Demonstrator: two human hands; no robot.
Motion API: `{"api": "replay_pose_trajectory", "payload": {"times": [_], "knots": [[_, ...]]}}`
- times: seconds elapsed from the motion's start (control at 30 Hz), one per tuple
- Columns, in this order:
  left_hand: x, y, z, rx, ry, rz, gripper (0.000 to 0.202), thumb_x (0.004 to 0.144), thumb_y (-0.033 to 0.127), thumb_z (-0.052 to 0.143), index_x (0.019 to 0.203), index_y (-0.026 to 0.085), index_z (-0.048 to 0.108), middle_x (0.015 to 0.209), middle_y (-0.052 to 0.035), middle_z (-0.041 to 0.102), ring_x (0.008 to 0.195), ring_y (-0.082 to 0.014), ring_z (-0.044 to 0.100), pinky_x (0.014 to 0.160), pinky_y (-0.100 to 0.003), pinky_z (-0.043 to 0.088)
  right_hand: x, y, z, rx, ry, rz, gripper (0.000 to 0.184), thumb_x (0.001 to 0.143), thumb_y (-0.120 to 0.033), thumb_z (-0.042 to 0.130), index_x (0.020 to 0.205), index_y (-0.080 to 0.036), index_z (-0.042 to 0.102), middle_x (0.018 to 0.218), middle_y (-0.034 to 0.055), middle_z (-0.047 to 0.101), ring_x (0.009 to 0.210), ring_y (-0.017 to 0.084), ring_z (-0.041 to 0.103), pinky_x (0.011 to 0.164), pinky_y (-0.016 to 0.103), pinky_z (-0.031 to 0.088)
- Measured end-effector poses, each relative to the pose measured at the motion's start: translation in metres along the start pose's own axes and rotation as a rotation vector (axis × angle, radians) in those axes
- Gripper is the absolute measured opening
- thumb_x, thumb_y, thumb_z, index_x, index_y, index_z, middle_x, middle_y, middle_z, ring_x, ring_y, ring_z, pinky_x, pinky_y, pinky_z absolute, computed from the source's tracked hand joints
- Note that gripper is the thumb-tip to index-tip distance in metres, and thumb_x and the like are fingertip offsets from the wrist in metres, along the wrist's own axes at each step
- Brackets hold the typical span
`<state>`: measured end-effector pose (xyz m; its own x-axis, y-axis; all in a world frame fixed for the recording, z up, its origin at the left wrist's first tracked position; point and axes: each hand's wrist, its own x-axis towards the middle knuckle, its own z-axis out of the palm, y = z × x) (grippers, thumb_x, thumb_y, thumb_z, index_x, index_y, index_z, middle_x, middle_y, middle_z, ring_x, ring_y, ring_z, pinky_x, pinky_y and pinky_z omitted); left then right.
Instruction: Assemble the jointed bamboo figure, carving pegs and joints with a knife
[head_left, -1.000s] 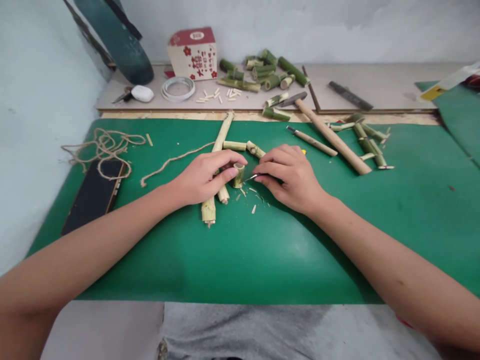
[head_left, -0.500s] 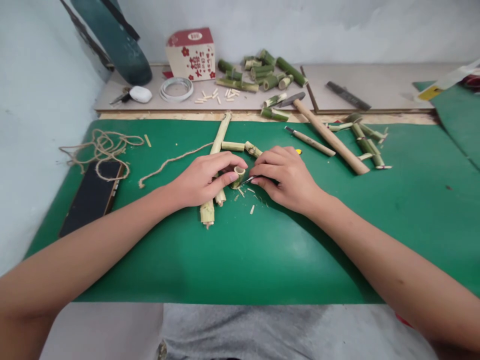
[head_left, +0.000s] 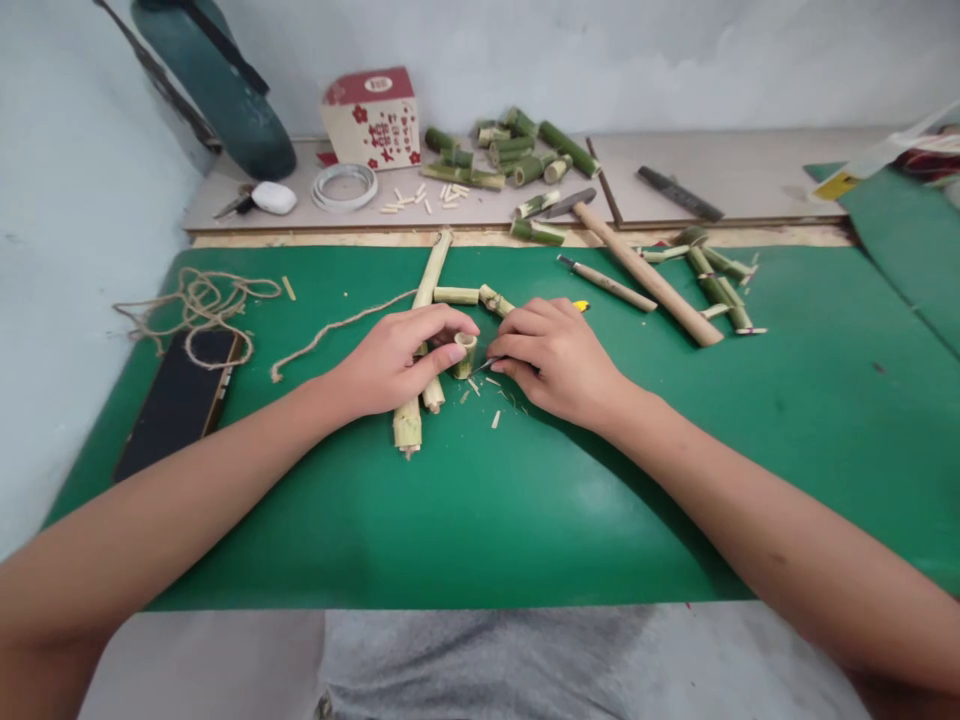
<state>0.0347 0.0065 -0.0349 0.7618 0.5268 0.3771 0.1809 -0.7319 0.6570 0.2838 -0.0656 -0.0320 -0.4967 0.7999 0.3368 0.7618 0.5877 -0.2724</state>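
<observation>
A short hollow bamboo tube (head_left: 466,358) stands upright on the green mat, its open end up. The thumb and fingers of my left hand (head_left: 405,358) close round it from the left. In my right hand (head_left: 559,355) is a utility knife (head_left: 581,306); its thin blade points at the tube's lower right side, and its yellow end shows behind my knuckles. Most of the handle is hidden. Pale shavings (head_left: 496,419) lie below the blade. Under and beside my left hand rest joined bamboo sticks (head_left: 433,268), with a crosspiece (head_left: 456,296) and an angled piece (head_left: 494,300).
Behind lie a wooden-handled hammer (head_left: 649,275), a carving tool (head_left: 611,285) and cut bamboo pieces (head_left: 529,165). A jointed bamboo figure (head_left: 720,280) is at right. Left are twine (head_left: 214,300) and a dark phone (head_left: 176,405). A box (head_left: 371,118) stands on the back shelf.
The whole view has shifted slightly left. Both hands keep nearly the same grip and place at the tube, and the blade stays close to its lower side.
</observation>
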Motion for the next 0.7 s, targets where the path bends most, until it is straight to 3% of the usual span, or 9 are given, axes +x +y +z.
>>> {"api": "replay_pose_trajectory", "payload": {"times": [0.13,0.5,0.7], "knots": [[0.0009,0.0012,0.0006,-0.006,0.017,-0.010,0.021,0.103,0.031,0.061,0.116,0.018,0.070,0.091,-0.0046,0.075,0.080,-0.0148,0.070,0.073,-0.025,0.054,-0.0015,0.0013,0.0025,-0.023,0.013,-0.021,0.015,0.103,-0.025,0.062,0.099,-0.021,0.076,0.099,0.0075,0.074,0.093,0.026,0.058,0.082,0.042,0.034],[0.0005,0.0027,-0.0005,0.037,0.009,0.013,0.022,0.104,0.030,0.058,0.117,0.017,0.069,0.102,-0.0051,0.076,0.083,-0.0139,0.068,0.073,-0.025,0.053,-0.0029,0.0055,0.0004,0.064,0.152,-0.030,0.013,0.103,-0.029,0.063,0.100,-0.023,0.074,0.098,0.0061,0.076,0.090,0.025,0.061,0.079,0.043,0.035],[-0.0007,0.0013,0.0000,0.026,-0.006,0.049,0.022,0.106,0.033,0.057,0.117,0.018,0.068,0.102,-0.0054,0.074,0.085,-0.0148,0.068,0.078,-0.027,0.053,-0.0011,0.0046,0.0039,0.046,0.114,-0.012,0.015,0.103,-0.029,0.064,0.098,-0.024,0.077,0.098,0.0062,0.076,0.090,0.025,0.061,0.080,0.043,0.035]]}}
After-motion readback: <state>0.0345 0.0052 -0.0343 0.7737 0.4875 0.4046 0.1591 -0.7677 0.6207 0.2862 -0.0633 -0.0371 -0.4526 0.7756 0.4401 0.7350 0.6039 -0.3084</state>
